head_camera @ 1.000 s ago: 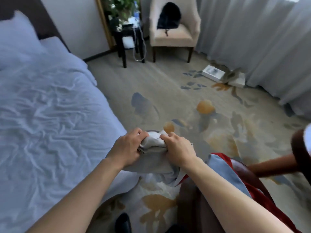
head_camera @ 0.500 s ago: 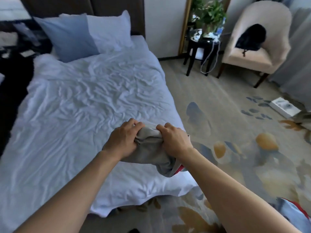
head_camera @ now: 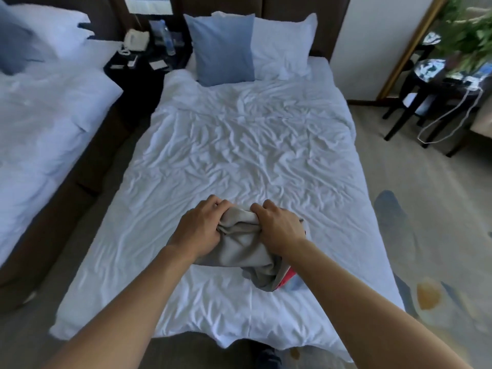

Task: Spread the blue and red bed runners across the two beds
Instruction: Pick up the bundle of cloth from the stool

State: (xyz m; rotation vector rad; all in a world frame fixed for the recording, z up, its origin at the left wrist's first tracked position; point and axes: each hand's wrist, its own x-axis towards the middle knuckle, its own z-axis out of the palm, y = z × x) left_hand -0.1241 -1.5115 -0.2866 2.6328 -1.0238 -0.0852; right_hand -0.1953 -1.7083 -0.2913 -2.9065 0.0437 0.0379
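Runner (head_camera: pixel 245 249) bunched, trailing toward foot

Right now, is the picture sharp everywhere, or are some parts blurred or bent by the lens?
Head view: the hands, left and right, the bunched runner and the bed are sharp; the plant at the top right is smeared; the wide lens bows the edges, so the second bed leans outward; light is soft and even, no glare.
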